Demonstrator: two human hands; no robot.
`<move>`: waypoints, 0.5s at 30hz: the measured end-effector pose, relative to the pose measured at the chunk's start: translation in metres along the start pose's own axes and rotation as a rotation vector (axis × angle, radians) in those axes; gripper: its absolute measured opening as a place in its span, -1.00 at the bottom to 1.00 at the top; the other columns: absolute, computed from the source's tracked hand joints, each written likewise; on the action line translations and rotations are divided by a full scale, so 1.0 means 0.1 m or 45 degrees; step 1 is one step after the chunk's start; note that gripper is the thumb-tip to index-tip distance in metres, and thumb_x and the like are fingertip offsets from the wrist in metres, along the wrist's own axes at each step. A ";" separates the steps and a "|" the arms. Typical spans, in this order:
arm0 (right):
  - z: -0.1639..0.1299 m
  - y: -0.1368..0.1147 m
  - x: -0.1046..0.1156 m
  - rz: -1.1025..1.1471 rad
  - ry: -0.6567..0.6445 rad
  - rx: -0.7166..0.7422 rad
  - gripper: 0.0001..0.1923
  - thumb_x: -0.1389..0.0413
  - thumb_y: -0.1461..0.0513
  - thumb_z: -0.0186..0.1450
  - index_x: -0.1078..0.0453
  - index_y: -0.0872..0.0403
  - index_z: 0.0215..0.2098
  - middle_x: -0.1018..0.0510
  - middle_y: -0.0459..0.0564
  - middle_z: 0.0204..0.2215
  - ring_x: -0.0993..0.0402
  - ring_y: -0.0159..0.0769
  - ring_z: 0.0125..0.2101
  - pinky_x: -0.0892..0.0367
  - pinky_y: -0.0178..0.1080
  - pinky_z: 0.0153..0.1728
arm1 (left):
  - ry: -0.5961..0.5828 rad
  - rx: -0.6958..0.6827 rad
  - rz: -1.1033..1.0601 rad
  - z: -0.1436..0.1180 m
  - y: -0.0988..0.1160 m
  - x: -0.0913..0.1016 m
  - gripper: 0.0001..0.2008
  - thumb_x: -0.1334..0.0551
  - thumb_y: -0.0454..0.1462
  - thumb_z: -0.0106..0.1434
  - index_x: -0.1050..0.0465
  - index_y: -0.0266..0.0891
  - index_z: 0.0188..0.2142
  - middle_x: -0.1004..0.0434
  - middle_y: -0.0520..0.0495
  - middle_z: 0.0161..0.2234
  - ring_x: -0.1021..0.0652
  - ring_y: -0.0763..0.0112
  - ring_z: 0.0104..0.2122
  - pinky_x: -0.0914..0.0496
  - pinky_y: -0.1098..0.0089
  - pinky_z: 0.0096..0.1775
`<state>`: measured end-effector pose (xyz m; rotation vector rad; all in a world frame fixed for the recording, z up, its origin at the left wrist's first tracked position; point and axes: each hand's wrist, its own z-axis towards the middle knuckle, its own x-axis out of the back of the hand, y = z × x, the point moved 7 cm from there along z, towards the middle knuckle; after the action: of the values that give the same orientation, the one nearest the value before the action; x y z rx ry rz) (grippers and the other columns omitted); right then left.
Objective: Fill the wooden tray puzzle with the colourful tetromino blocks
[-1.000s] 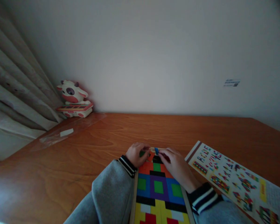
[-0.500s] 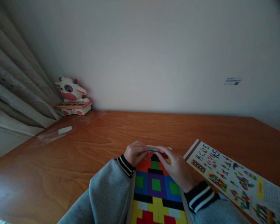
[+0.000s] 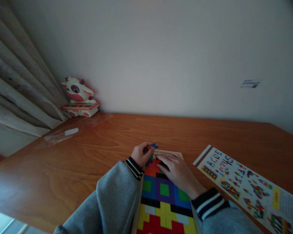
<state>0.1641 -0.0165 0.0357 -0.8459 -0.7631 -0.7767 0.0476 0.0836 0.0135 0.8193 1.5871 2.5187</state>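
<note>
My left hand [image 3: 141, 155] pinches a small stepped blue puzzle piece [image 3: 154, 145] between thumb and fingertips, raised over the far left corner of the puzzle board. My right hand [image 3: 177, 169] reaches across the board's far end, fingers stretched out and thumb apart, its fingertips over the orange and black pieces there. Below both hands lies the wooden-framed puzzle board [image 3: 136, 213], filled with flat colored blocks. Among them are green squares [image 3: 164, 190] ringed in blue and purple, black bars, and yellow and red pieces [image 3: 154, 224]. My right hand hides part of the far rows.
To the right, a printed pattern sheet [image 3: 244, 187] lies slanted on the wooden table [image 3: 104, 143]. A cow-shaped toy keyboard [image 3: 80, 97] stands at the back left, near clear plastic film with a white label [image 3: 71, 131]. A curtain [image 3: 17, 78] hangs at the left.
My hands have parted. The blue piece, earlier between both hands, is now held up in my left hand alone, and my right hand has lowered over the board's far end.
</note>
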 end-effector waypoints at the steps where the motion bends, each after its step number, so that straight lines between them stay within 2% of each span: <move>1: 0.00 0.00 0.01 0.021 0.016 0.007 -0.74 -0.12 0.24 0.36 -0.48 -0.01 0.01 -0.63 0.04 -0.05 -0.55 -0.12 -0.04 -0.41 0.03 0.03 | -0.007 -0.020 0.014 0.00 0.02 -0.01 -0.67 -0.19 -0.05 0.31 -0.49 -0.32 -0.26 -0.48 -0.01 -0.50 -0.43 0.47 -0.52 -0.31 0.48 -0.46; 5: -0.02 0.06 0.06 0.111 0.121 -0.002 -0.69 0.00 0.28 0.40 -0.47 0.00 0.03 -0.62 0.03 -0.05 -0.57 -0.20 -0.07 -0.46 -0.07 0.02 | 0.010 -0.055 0.072 -0.01 0.05 0.00 -0.66 -0.17 -0.04 0.33 -0.48 -0.30 -0.30 -0.46 -0.02 -0.49 -0.40 0.50 -0.55 -0.26 0.51 -0.51; 8: -0.03 0.18 0.08 0.096 0.176 -0.090 -0.61 0.03 0.33 0.37 -0.41 0.00 0.11 -0.62 0.06 -0.05 -0.59 -0.18 -0.09 -0.49 -0.07 -0.03 | 0.074 -0.078 0.105 -0.01 0.05 0.04 -0.67 -0.22 -0.04 0.29 -0.47 -0.28 -0.34 -0.50 -0.07 -0.40 -0.44 0.49 -0.50 -0.31 0.51 -0.49; 10: -0.04 0.27 0.07 0.115 0.195 -0.189 -0.59 0.00 0.33 0.33 -0.41 0.00 0.11 -0.64 0.06 -0.09 -0.61 -0.15 -0.13 -0.51 -0.06 -0.07 | 0.078 -0.073 0.007 -0.01 0.03 0.04 -0.68 -0.24 -0.03 0.28 -0.46 -0.27 -0.33 -0.52 -0.09 -0.36 -0.49 0.46 -0.46 -0.38 0.48 -0.43; 12: -0.06 0.37 0.08 0.231 0.243 -0.327 -0.67 -0.03 0.28 0.33 -0.43 -0.01 0.04 -0.66 0.06 -0.14 -0.62 -0.14 -0.18 -0.53 -0.06 -0.13 | 0.025 -0.092 -0.161 -0.01 0.05 0.02 -0.69 -0.25 -0.04 0.28 -0.47 -0.27 -0.32 -0.57 -0.16 -0.26 -0.57 0.37 -0.33 -0.46 0.42 -0.31; 15: -0.10 0.48 0.10 0.578 0.367 -0.490 -0.79 -0.09 0.16 0.35 -0.44 0.02 -0.09 -0.67 0.07 -0.19 -0.63 -0.14 -0.20 -0.55 -0.09 -0.18 | -0.167 -0.188 -0.332 -0.03 0.14 -0.08 -0.73 -0.29 -0.08 0.26 -0.51 -0.28 -0.34 -0.58 -0.25 -0.07 -0.58 0.23 -0.10 -0.48 0.29 -0.09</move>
<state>0.2114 -0.0069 0.0230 -1.1700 -0.1493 -0.6223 0.0556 0.0718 0.0210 0.6936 1.3512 2.3146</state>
